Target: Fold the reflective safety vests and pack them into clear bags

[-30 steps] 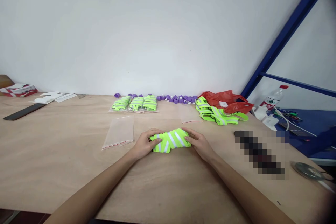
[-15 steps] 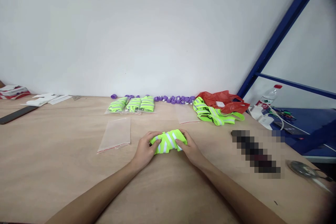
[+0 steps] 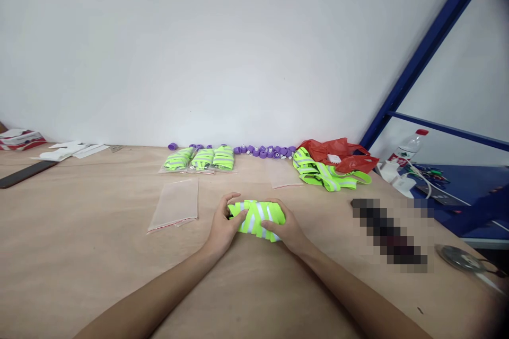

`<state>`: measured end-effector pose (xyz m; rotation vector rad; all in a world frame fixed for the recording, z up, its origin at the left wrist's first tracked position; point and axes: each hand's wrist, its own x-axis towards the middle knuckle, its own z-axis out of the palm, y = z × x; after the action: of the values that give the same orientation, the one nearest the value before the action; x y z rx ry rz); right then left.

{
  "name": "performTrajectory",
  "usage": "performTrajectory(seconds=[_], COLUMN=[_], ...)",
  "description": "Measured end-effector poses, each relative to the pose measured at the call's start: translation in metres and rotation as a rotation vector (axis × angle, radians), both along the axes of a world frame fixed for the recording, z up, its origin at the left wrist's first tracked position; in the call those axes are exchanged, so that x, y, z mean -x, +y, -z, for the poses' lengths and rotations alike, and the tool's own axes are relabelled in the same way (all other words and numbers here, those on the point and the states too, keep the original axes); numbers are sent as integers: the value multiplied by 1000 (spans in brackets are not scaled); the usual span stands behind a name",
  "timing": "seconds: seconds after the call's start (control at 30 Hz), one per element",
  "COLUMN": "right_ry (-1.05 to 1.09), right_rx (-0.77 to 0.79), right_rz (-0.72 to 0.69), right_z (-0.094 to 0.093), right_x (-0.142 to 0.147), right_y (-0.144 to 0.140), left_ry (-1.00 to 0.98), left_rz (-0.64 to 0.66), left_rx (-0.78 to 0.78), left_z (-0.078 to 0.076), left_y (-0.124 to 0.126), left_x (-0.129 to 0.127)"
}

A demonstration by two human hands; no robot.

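The grip is two-handed and firm: the left hand (image 3: pixel 223 225) clasps one end of a wrapped strap bundle (image 3: pixel 254 217) and the right hand (image 3: pixel 289 230) clasps the other, so neither is nearer to it. Both thumbs press on the face turned toward the person, with the other fingers mostly hidden behind; the left forefinger arches up over the far edge. The bundle lies directly between the palms, its long axis running left to right across the person's front, the right end dipping slightly toward the body. The broad silver bands slant across it, crossing the short way. Whether its underside touches the tabletop (image 3: pixel 99 243) cannot be told. Just left of the left hand lies a flat clear bag (image 3: pixel 175 202) with a red line along its near edge; its longer sides point away from the person, roughly crosswise to the bundle, and the left hand is clearly the closer one. Further back, left of centre, stand three bagged bundles (image 3: pixel 223 159) in a row. Another clear bag (image 3: pixel 284 175) lies flat beyond the right hand, beside a loose yellow-green strap (image 3: pixel 328 177) spread partly against a red plastic bag (image 3: pixel 334 147). Small purple pieces (image 3: pixel 263 151) line the foot of the wall (image 3: pixel 199 53).
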<state>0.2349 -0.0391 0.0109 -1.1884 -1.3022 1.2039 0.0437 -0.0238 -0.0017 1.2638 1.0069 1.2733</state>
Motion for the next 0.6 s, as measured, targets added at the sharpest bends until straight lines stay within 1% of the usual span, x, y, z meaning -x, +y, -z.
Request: performTrajectory(seconds=[0.1,0.2,0.33,0.43,0.53,0.6], right_ry=[0,-20,-32,-24,5,14], right_rx=[6,-19,-73,-105,-118,-126], right_rz=[29,53,79,92,86,84], right_z=[1,1,-1,0,1,2], right_x=[-1,-3,-2,1,4,4], right_y=[0,1,-1,-2,-3,-4], left_ry=[-95,-131,-103,-84,-44,-37], left_rz=[23,35,-54,-88,-44,-5], left_rx=[29,62,92,63,26,34], left_z=[-2,-5,-7,-8,-8,-8], left_y=[-4,-7,-9,-12,-16,-17], left_x=[-6,-13,-25,-32,-34,-33])
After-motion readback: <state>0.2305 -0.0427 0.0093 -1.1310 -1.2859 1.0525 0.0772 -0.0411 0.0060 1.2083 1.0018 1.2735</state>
